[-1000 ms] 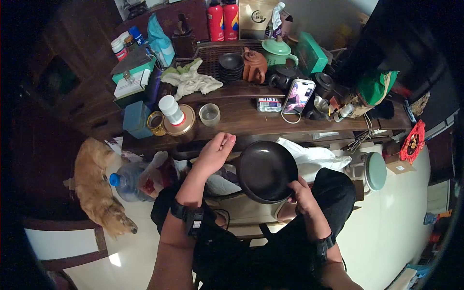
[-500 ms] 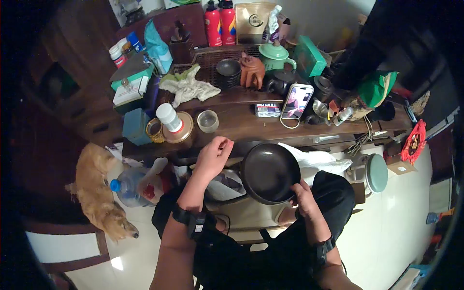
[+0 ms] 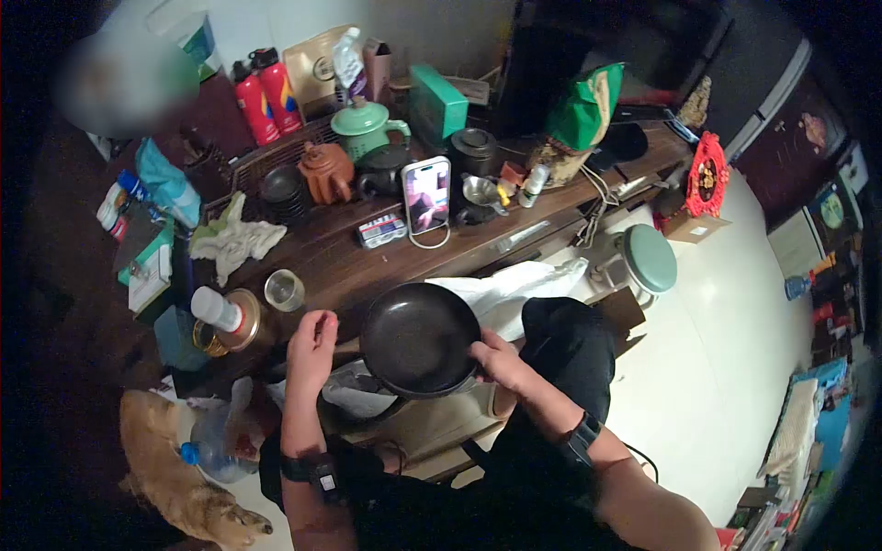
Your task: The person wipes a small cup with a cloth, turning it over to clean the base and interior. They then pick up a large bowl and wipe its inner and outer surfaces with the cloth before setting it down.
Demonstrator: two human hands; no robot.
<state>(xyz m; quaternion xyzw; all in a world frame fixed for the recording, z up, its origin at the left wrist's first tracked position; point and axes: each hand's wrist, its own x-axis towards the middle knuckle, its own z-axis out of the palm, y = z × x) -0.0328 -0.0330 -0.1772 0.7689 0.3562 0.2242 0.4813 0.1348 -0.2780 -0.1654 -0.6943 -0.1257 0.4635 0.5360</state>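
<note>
A round dark pan (image 3: 421,338) hangs over my lap, in front of the wooden table. My right hand (image 3: 501,360) grips its right rim, thumb on the inside edge. My left hand (image 3: 313,347) is raised left of the pan, apart from it, fingertips pinched together; whatever they hold, if anything, is too small to name. Beyond my left hand, a glass cup (image 3: 284,290) and a white bottle with a red band (image 3: 218,310) stand on the table. A lit phone (image 3: 427,197) leans upright behind the pan.
On the table (image 3: 340,285) are a clay teapot (image 3: 326,173), a green pot (image 3: 363,127) and a cloth (image 3: 235,239). A dog (image 3: 184,477) lies on the floor at the left beside a large plastic bottle (image 3: 225,447). A green-topped stool (image 3: 649,259) stands right.
The camera view has turned to the right, so the table and objects appear shifted left. My right hand still holds the pan, and my left hand stays beside it.
</note>
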